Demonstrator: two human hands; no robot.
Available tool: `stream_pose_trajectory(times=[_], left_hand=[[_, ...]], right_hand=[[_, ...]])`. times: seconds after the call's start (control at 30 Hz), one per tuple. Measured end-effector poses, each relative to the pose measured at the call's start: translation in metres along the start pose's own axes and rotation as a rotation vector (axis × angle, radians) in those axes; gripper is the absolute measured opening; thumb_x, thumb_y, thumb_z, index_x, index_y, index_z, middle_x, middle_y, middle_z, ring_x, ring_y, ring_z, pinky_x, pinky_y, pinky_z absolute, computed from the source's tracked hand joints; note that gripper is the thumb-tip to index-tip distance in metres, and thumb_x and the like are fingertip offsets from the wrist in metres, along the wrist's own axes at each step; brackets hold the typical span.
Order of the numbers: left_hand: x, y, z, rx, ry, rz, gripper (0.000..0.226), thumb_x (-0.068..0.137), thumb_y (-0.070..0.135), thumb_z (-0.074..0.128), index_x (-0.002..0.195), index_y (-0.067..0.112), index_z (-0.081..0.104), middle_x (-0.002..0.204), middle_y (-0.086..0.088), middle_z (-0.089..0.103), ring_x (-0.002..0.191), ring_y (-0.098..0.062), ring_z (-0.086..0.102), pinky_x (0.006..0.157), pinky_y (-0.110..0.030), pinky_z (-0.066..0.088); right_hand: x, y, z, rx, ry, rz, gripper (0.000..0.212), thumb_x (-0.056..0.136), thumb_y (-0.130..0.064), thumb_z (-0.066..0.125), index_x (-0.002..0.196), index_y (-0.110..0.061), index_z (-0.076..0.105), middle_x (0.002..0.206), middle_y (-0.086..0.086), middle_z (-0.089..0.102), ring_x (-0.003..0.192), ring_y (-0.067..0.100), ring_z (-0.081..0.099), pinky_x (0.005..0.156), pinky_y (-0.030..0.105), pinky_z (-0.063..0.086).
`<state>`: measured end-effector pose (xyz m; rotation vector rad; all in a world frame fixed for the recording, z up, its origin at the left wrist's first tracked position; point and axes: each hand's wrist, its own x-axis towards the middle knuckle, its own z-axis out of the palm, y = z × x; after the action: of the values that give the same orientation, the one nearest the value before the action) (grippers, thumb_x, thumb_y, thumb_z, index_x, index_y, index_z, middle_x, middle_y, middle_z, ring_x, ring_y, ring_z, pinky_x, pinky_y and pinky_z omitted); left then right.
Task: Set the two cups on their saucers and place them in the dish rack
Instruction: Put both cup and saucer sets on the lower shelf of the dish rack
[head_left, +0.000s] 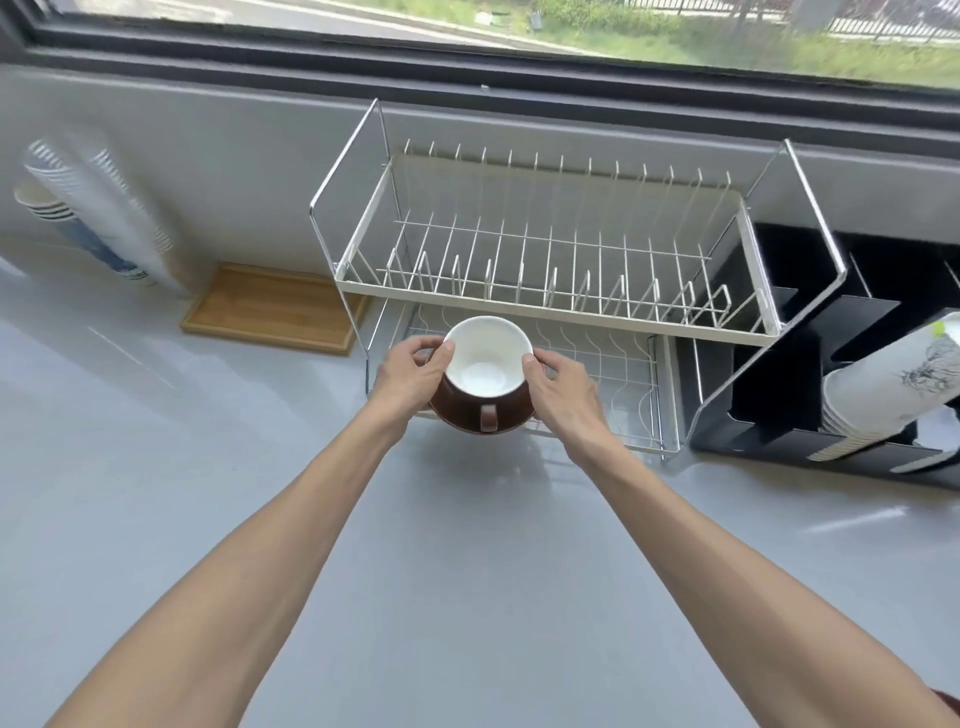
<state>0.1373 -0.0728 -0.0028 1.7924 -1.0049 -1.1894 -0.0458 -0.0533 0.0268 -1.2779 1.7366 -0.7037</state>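
**Cup and saucer held at the mouth of the rack's lower tier**

Both arms reach out over the pale grey countertop (156, 467). Between the hands sits a brown ceramic cup with a white inside (485, 371), upright on a matching brown saucer (457, 421), its handle turned toward the person. The left hand (410, 374) has its fingers curled closed around the left edge, thumb against the cup's rim; the right hand (563, 387) grips the right edge the same way. Whether the fingers bear on the saucer, the cup or both, I cannot tell.

The pair is at the front left of the two-tier white wire dish rack (550, 270), just at the edge of the lower shelf, under the upper tier.

A shallow wooden tray (270, 309) lies left of the rack; a black organiser with stacked paper cups (893, 395) stands to its right.
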Motion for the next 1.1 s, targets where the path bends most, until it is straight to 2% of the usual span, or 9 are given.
stream_pose_trajectory(times=[0.07,0.17,0.37,0.5,0.6,0.67,0.8,0.97,1.1], left_hand=[[0.014,0.000,-0.003,0.022,0.014,0.005,0.021,0.096,0.042,0.064,0.112,0.028,0.065,0.114,-0.008,0.067,0.101,-0.026,0.067,0.077,-0.040,0.061],[0.035,-0.003,-0.005,0.024,0.005,0.002,0.023,0.096,0.043,0.062,0.113,0.027,0.063,0.118,-0.008,0.066,0.110,-0.031,0.067,0.079,-0.046,0.061],[0.064,-0.002,-0.005,0.025,0.061,0.004,0.032,0.097,0.040,0.062,0.121,0.018,0.065,0.120,-0.007,0.066,0.110,-0.030,0.067,0.085,-0.051,0.062],[0.082,-0.003,-0.004,0.045,0.099,-0.028,0.037,0.088,0.041,0.063,0.107,0.011,0.072,0.110,-0.007,0.076,0.104,-0.031,0.071,0.093,-0.050,0.059],[0.088,-0.006,-0.004,0.041,0.115,-0.035,0.023,0.086,0.037,0.063,0.083,0.014,0.064,0.084,-0.005,0.064,0.077,-0.021,0.059,0.076,-0.037,0.052],[0.091,-0.006,-0.005,0.048,0.111,-0.027,0.019,0.085,0.036,0.062,0.085,0.017,0.061,0.081,-0.005,0.056,0.075,-0.016,0.053,0.071,-0.035,0.044],[0.093,-0.009,-0.004,0.072,0.103,-0.032,0.024,0.081,0.042,0.062,0.084,0.018,0.062,0.081,-0.004,0.058,0.074,-0.018,0.055,0.072,-0.035,0.046],[0.090,-0.008,-0.003,0.108,0.118,-0.039,0.037,0.089,0.040,0.063,0.099,0.004,0.071,0.091,-0.004,0.069,0.083,-0.025,0.064,0.078,-0.036,0.053],[0.085,-0.005,-0.002,0.141,0.125,-0.039,0.031,0.093,0.041,0.062,0.104,0.012,0.068,0.103,-0.002,0.072,0.102,-0.028,0.069,0.093,-0.044,0.057]], right_hand=[[0.011,-0.006,0.008,0.003,-0.008,0.004,0.037,0.099,-0.037,0.046,0.127,-0.024,0.066,0.112,0.000,0.068,0.106,0.025,0.060,0.096,0.036,0.046],[0.024,-0.011,0.020,0.000,-0.002,0.003,0.041,0.097,-0.039,0.047,0.130,-0.024,0.064,0.122,0.002,0.070,0.109,0.033,0.065,0.099,0.048,0.050],[0.049,-0.018,0.034,0.001,0.010,0.031,0.039,0.100,-0.035,0.046,0.128,-0.014,0.065,0.127,0.010,0.067,0.113,0.032,0.062,0.103,0.043,0.045],[0.060,-0.020,0.044,-0.011,0.021,0.077,0.038,0.099,-0.034,0.045,0.113,-0.010,0.071,0.111,0.013,0.071,0.108,0.034,0.062,0.099,0.042,0.048],[0.064,-0.022,0.050,-0.012,0.022,0.107,0.040,0.094,-0.037,0.045,0.098,-0.009,0.073,0.091,0.014,0.070,0.101,0.039,0.062,0.093,0.046,0.051],[0.066,-0.023,0.051,-0.005,0.020,0.116,0.041,0.094,-0.039,0.045,0.103,-0.009,0.073,0.093,0.015,0.070,0.101,0.039,0.062,0.094,0.046,0.051],[0.069,-0.020,0.053,-0.001,0.036,0.120,0.042,0.094,-0.038,0.046,0.104,-0.009,0.073,0.095,0.015,0.071,0.100,0.039,0.063,0.094,0.045,0.051],[0.070,-0.019,0.054,0.001,0.036,0.120,0.042,0.095,-0.038,0.046,0.105,-0.007,0.073,0.094,0.013,0.070,0.102,0.038,0.063,0.094,0.046,0.051],[0.071,-0.016,0.053,0.004,0.031,0.115,0.042,0.100,-0.035,0.046,0.117,-0.003,0.067,0.117,0.017,0.069,0.117,0.035,0.056,0.100,0.042,0.045]])
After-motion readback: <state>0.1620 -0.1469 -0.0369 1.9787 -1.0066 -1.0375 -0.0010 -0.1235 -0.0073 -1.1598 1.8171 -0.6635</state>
